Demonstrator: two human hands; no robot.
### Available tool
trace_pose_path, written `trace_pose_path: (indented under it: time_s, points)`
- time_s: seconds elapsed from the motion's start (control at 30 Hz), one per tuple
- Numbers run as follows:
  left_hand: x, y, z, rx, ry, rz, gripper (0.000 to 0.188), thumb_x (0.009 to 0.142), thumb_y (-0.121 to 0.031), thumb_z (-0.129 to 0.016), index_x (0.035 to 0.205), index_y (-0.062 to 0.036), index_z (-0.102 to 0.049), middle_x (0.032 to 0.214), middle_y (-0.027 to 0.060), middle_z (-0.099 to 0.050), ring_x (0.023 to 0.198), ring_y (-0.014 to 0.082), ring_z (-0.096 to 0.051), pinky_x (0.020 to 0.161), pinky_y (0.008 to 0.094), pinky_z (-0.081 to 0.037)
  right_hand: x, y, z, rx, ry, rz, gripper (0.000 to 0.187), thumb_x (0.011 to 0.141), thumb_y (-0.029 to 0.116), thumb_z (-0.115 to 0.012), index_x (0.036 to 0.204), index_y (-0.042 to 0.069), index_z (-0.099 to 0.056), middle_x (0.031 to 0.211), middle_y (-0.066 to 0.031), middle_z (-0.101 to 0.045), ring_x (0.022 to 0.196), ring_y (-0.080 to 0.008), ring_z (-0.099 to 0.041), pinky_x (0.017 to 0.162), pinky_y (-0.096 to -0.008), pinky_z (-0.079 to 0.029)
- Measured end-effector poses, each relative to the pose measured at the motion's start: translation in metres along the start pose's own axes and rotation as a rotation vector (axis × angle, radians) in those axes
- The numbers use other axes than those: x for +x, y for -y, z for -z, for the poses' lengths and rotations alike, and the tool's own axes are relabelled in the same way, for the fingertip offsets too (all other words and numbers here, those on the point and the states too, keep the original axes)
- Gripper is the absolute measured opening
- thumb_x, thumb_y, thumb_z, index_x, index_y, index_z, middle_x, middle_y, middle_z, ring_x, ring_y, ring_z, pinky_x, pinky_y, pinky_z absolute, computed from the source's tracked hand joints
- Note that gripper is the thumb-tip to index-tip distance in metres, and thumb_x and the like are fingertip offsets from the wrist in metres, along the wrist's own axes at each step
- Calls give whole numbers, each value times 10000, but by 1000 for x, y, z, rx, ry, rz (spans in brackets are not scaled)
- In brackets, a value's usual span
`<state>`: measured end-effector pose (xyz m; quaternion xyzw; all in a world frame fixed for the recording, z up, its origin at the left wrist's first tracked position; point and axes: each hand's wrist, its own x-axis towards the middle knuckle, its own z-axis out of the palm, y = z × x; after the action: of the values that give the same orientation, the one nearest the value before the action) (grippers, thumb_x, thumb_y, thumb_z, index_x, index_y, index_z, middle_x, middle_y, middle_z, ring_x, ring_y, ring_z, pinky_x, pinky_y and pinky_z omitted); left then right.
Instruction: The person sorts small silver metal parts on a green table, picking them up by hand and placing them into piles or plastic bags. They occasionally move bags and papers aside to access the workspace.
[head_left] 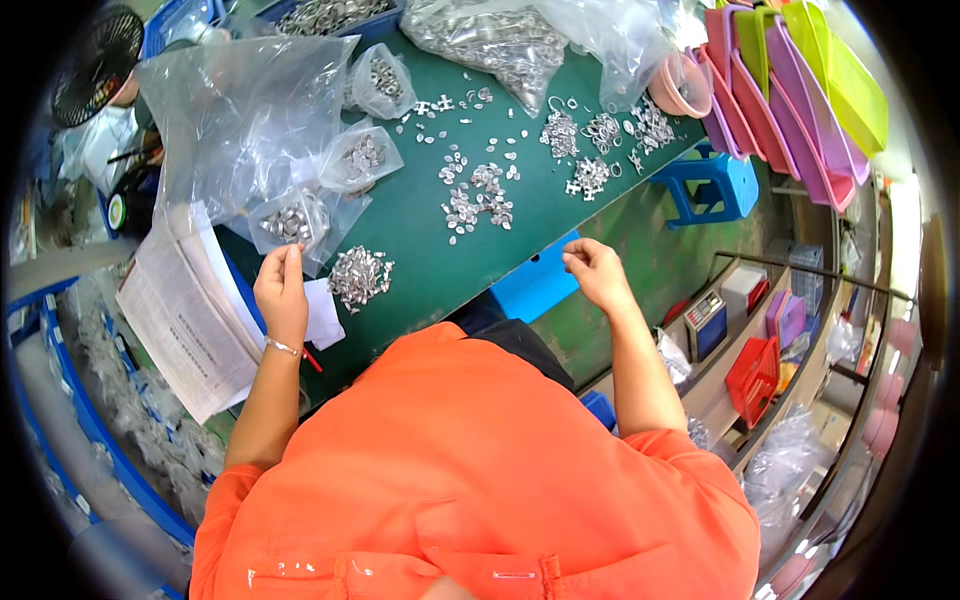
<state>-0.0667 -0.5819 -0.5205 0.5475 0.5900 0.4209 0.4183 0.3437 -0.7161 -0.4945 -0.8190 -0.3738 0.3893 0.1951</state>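
My left hand (pixel 281 288) is closed, its fingertips pressed together at the near edge of a clear plastic bag (pixel 292 222) of small metal pieces. Whether it grips the bag or a small piece, I cannot make out. To its right lies a pile of small silvery metal parts (pixel 360 277) on the green tabletop (pixel 420 265). My right hand (pixel 598 272) hovers off the table's near edge with thumb and fingers in a pinch; anything in it is too small to see. Loose oval metal pieces (pixel 478 205) are spread on the table between the hands.
More clear bags (pixel 380 82) of metal parts stand at the far left, and a large filled bag (pixel 490 50) sits at the back. Printed papers (pixel 195 320) lie left. Several metal clusters (pixel 590 178), a pink bowl (pixel 682 85), colourful trays (pixel 780 90) and a blue stool (pixel 712 185) are right.
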Motion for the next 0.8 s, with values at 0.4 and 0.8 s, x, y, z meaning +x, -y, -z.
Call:
trace_pose_path:
  time_s: [0.4, 0.8]
  points:
    - [11, -21, 0, 78, 221, 151, 176, 916, -83, -574, 1073, -8, -600, 667, -19, -537, 565, 40, -463, 512, 188, -357, 94, 8, -5, -106, -554, 142, 565, 719, 152, -749, 1224, 48, -519, 1259, -191, -470, 1176, -362, -457, 1011, -408, -385]
    - [4, -14, -4, 39, 263, 236, 222, 903, -75, -594, 1122, -35, -587, 719, 1, -592, 604, 56, -521, 539, 212, -418, 155, -40, -25, -452, -758, 182, 723, 683, 395, -788, 1273, 87, -506, 1315, -224, -474, 1226, -398, -418, 1040, -476, -325]
